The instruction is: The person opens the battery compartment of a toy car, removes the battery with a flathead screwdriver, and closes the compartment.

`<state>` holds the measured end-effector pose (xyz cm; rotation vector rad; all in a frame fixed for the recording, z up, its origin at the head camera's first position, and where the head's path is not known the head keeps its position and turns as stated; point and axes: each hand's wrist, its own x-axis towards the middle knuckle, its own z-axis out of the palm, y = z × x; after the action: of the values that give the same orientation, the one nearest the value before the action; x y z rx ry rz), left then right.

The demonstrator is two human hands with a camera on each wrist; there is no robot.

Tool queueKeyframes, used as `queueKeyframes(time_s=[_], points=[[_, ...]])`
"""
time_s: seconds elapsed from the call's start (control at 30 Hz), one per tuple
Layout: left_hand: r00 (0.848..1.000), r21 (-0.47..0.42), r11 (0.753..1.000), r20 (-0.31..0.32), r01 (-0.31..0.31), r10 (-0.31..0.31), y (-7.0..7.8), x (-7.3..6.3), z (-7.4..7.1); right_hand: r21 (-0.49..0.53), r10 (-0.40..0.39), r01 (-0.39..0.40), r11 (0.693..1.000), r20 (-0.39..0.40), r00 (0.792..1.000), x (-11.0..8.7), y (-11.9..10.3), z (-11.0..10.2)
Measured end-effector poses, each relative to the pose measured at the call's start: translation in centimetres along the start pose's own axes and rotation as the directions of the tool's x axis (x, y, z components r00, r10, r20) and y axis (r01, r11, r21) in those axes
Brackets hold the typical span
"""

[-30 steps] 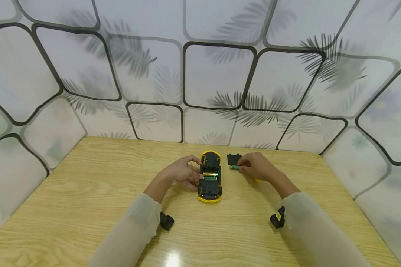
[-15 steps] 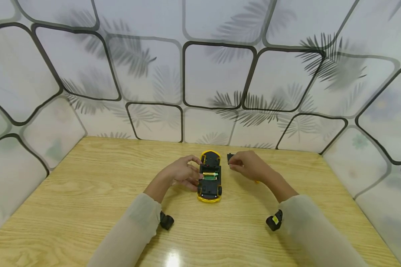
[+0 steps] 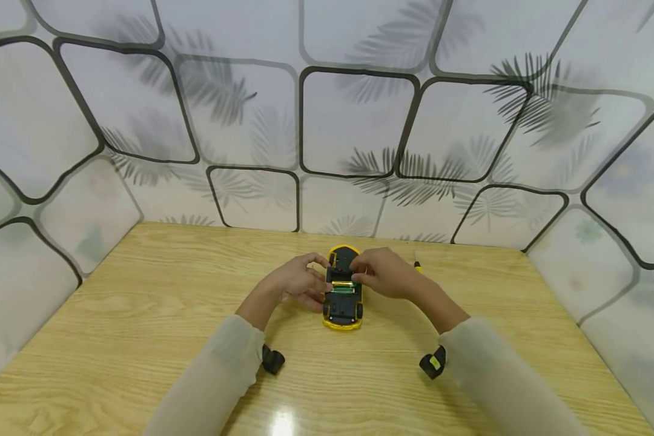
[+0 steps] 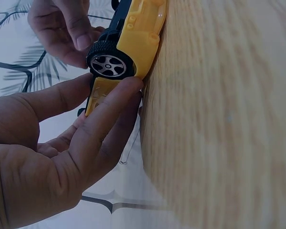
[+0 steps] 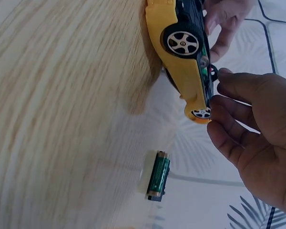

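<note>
A yellow toy car (image 3: pixel 342 313) lies upside down on the wooden table, black underside up. Its battery compartment is uncovered; two batteries (image 3: pixel 343 287) show inside, with a dark slot above them. My left hand (image 3: pixel 300 281) grips the car's left side, thumb near the upper edge and fingers along the yellow body in the left wrist view. My right hand (image 3: pixel 384 274) is at the car's right front, its thumb and bent index finger apart beside the compartment. No object shows between them. One green battery (image 5: pixel 159 174) lies off the car in the right wrist view.
Beside the loose battery, part of a black piece (image 5: pixel 155 198) shows; in the head view my right hand hides that spot. A screwdriver (image 3: pixel 417 266) with a yellow and black handle lies behind the right forearm. A patterned wall covering (image 3: pixel 338 206) rises behind the table.
My right hand has moved left from the battery and black cover on the table to the car's compartment. The screwdriver has come into fuller view. The left hand keeps its grip.
</note>
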<state>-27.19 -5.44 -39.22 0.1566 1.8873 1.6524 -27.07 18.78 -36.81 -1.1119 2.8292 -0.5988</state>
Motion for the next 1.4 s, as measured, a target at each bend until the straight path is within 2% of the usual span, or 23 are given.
queueKeyframes(time_s=[0.23,0.37,0.83,1.07,1.4], points=[[1.000,0.016,1.000,0.010,-0.003,0.003,0.2,0.0,0.1,0.049,-0.065,0.063,0.997,0.046,0.997,1.0,-0.5,0.8],[1.000,0.009,1.000,0.001,0.008,-0.008,0.3,-0.1,0.2,0.036,-0.093,0.090,0.995,0.067,0.993,1.2,-0.6,1.1],[1.000,-0.012,1.000,-0.005,0.007,-0.007,0.4,-0.2,0.2,-0.040,-0.065,0.072,0.997,0.171,0.983,1.4,-1.3,0.7],[1.000,-0.014,1.000,-0.005,0.011,-0.011,0.4,-0.1,0.1,0.006,-0.046,0.046,0.999,0.176,0.983,1.7,-1.5,0.7],[1.000,-0.015,1.000,0.002,0.012,-0.012,0.3,-0.2,0.1,0.037,0.019,-0.026,0.999,0.176,0.984,1.9,-1.4,1.0]])
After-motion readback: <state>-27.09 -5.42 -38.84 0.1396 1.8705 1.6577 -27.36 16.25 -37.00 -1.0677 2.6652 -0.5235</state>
